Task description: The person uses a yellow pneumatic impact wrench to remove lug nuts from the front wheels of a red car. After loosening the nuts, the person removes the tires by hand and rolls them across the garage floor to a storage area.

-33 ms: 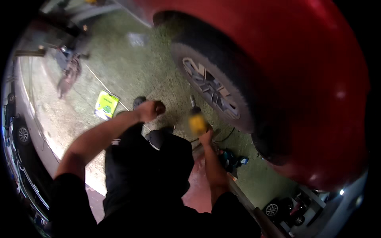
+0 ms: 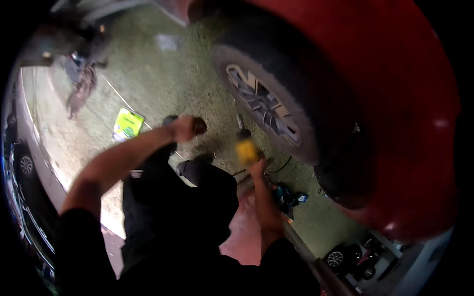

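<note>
Yellow-and-black pistol-shaped power tool [image 2: 247, 151], its slim silvery metal shaft [image 2: 240, 121] pointing away from the body, sits just left of the dark-tyred wheel with a silver-grey spoked rim [image 2: 267, 106]. The right hand [image 2: 256, 168], below and left of that wheel, is wrapped around the tool's lower end. Little has changed since the preceding frame: the view has drifted slightly, while the tool remains beside the wheel in the same grip, so no contact between shaft and rim shows. Farther left of the wheel, the left hand [image 2: 183, 129] is curled, with something dark and rounded at its fingertip end; whether that is shadowed fingers or a held object, I cannot tell. Blur smears the tool's body, and the right hand covers its handle. Depth between shaft and wheel is hard to judge. Right of the wheel, the glossy red car body [image 2: 405, 103] is cut off by the black fisheye border.
</note>
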`<state>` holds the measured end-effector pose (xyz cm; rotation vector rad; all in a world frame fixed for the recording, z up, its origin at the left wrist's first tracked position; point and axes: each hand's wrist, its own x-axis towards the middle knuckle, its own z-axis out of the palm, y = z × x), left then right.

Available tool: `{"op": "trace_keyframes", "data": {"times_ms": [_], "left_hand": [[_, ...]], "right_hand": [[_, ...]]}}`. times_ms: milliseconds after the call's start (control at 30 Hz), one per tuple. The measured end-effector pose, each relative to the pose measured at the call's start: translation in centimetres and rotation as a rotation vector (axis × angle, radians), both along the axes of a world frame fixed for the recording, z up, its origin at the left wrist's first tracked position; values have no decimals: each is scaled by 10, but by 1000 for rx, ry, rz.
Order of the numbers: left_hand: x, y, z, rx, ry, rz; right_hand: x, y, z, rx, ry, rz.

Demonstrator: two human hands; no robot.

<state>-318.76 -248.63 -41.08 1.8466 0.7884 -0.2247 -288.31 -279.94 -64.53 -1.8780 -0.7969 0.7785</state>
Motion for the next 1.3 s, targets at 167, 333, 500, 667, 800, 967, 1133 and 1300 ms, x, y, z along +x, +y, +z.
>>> {"op": "trace_keyframes", "data": {"times_ms": [167,333,500,667,800,967,1133,1300], "left_hand": [[110,44,-345,-469,186,-132],[207,-2,-486,-946,-432,200],[254,-31,-554,-1239,-762,504],[256,-31,-542,-1168,-693,459],[263,-22,-509,-1242,-594,381],[275,-21,-484,-1086,-482,366],[284,-17,-473,-1106,-425,300],[300,-7,-461,-958,-288,229]], "right_hand": [[39,60,-111,68,-629,363],[24,101,-222,167,-828,142],[6,112,-317,95,-672,-84],[-4,106,-332,109,-566,-38],[-10,106,-310,183,-498,-69],[-7,111,-295,248,-515,-106],[-12,110,-287,32,-550,-136],[-9,115,-299,157,-504,-221]]}}
